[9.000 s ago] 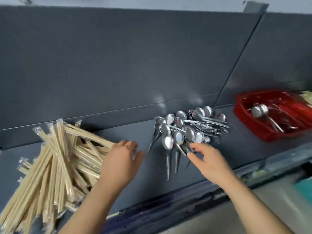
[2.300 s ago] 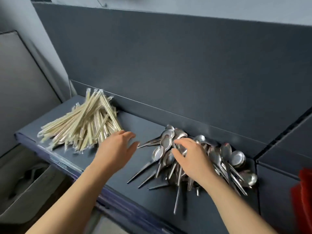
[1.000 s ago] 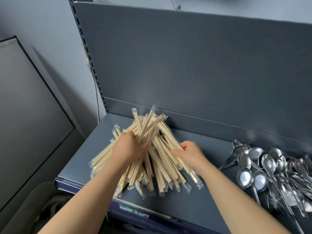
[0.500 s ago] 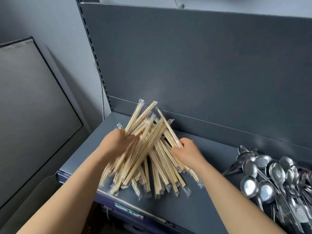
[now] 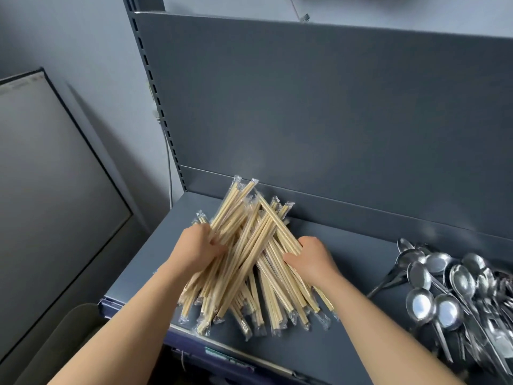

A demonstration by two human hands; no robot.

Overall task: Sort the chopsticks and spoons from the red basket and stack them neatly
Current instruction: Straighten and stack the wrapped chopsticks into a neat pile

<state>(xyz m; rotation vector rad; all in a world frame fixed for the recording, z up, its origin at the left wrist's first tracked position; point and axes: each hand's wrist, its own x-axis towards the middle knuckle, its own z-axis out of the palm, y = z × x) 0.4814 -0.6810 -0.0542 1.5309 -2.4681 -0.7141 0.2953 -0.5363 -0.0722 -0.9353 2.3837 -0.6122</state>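
Chopsticks (image 5: 249, 245) lie crossed on the shelf (image 5: 361, 315) between our two grips, long axes running away from us. Our left hand (image 5: 194, 251) clasps those slanting rightward; our right hand (image 5: 311, 259) curls round those slanting leftward, equally near.

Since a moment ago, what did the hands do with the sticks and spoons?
The right hand came off the spoons and both hands went to the chopsticks. The left hand now grips a bundle and tilts it up; the right hand holds the pile's right side. The spoons stayed heaped on the shelf.
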